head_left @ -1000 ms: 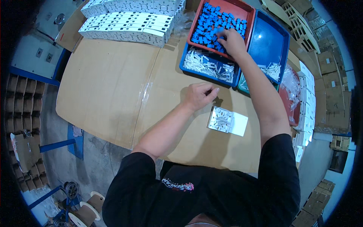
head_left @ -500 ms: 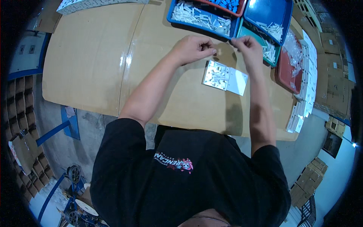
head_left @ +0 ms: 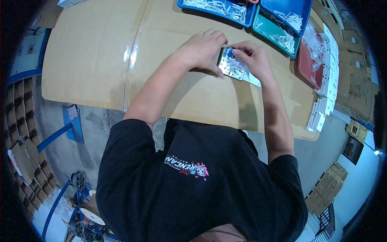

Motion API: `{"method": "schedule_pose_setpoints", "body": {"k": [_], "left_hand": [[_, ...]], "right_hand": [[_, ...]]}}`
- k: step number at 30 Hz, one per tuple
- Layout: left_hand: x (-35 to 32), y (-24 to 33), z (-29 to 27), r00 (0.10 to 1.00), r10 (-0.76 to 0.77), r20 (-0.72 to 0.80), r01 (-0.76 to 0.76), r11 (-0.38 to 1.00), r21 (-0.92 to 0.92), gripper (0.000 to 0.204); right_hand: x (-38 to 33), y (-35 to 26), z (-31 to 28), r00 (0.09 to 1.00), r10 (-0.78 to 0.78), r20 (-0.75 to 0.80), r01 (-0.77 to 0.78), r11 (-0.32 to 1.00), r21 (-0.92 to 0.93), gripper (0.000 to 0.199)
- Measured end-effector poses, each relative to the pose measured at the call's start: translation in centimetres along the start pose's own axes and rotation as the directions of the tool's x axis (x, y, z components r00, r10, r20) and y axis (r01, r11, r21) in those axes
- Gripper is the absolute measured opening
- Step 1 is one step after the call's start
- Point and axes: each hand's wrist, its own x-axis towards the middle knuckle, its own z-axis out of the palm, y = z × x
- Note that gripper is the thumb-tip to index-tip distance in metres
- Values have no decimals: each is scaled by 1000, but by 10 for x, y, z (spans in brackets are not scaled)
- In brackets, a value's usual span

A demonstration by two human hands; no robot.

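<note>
Right now both hands meet over a small clear packet [head_left: 236, 67] lying on the tan table [head_left: 100, 52]. The left hand [head_left: 203, 50] rests on the packet's left edge, fingers curled down against it. The right hand [head_left: 252, 58] pinches a small blue piece [head_left: 230, 52] at the packet's top. Blue trays [head_left: 219, 9] and a green tray [head_left: 274, 34] of white parts sit just beyond.

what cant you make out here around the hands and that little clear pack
- Head view: the left edge of the clear pack is hidden under the left hand.
- The small blue piece is mostly covered by the right hand; its shape is unclear.
- The white parts inside the pack are too small to identify.
- The blue tray and teal tray are cut off by the top edge.
</note>
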Motion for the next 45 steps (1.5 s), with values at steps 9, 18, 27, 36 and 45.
{"method": "schedule_pose_setpoints", "body": {"k": [9,18,27,36,45], "left_hand": [[-2,3,0,999,-36,27,34,998,56,85],[-1,1,2,1000,-20,2,20,997,68,84],[-1,2,3,1000,-30,4,30,996,84,82],[1,5,0,999,-33,7,32,996,84,83],[-3,4,0,998,-53,18,52,997,58,82]], "right_hand": [[10,8,5,1000,23,-9,-23,1000,-10,28],[17,9,9,1000,-8,20,11,987,-158,31],[19,16,11,999,-29,42,36,983,-178,29],[13,13,16,985,-174,-13,164,948,-274,20],[5,-18,10,979,-185,90,205,852,-482,30]]}}
